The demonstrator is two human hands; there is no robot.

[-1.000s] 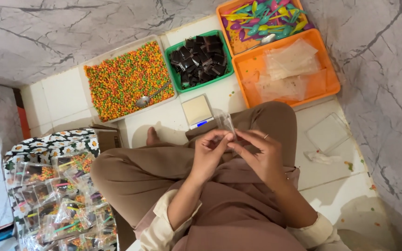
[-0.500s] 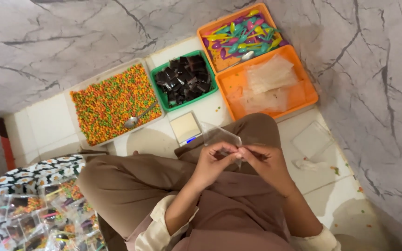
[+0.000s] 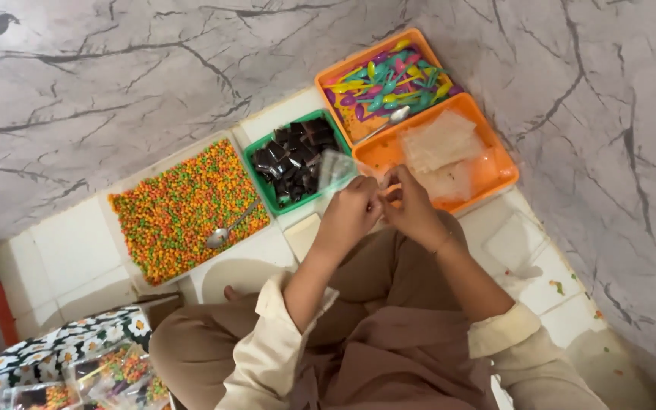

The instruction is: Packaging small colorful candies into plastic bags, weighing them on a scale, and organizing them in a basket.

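Clear bag (image 3: 335,168) in both hands (image 3: 381,209) over white-tiled floor (image 3: 62,258)

Green tray (image 3: 256,156), orange trays (image 3: 501,163)

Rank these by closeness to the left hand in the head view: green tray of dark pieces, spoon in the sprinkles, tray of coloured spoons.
From the left hand:
1. Green tray, just up-left of it.
2. Spoon in the sprinkles, farther left.
3. Tray of coloured spoons, at the top.
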